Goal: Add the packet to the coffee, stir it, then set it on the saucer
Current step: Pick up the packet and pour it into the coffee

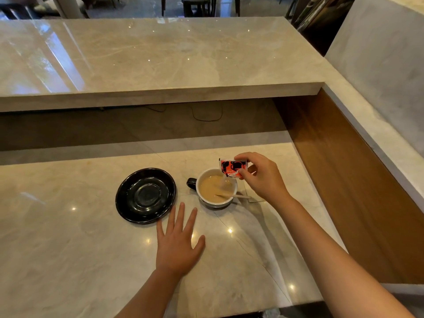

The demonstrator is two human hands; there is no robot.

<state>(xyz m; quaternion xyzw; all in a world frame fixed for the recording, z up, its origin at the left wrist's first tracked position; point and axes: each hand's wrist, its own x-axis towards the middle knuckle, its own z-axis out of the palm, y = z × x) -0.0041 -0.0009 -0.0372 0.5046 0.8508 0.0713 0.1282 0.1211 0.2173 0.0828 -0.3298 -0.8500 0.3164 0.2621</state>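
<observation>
— On the pale marble bench (68,249), what stands where?

— A white cup (216,191) of milky coffee (212,189) sits near the middle, its dark handle (191,182) pointing to nine o'clock. A light wooden stirrer (236,196) leans in the coffee, its free end sticking out over the rim toward three o'clock. At nine o'clock from the cup, just beside it but not touching, lies a black saucer (146,195) with nothing on it.

— And the packet?

— The red and black packet (232,168) hangs tilted over the cup's rim at about one o'clock, its lower corner pointing down at the coffee. A faint pale streak shows below that corner, reaching the surface.

— Who holds it?

— The right hand (261,177), pinching the packet's right edge between thumb and fingers; the forearm comes in from five o'clock.

— The other one?

— The left hand (177,242) lies flat on the bench, palm down, fingers spread wide and holding nothing. It rests at six o'clock from the gap between saucer and cup, fingertips close to the saucer's near rim.
</observation>
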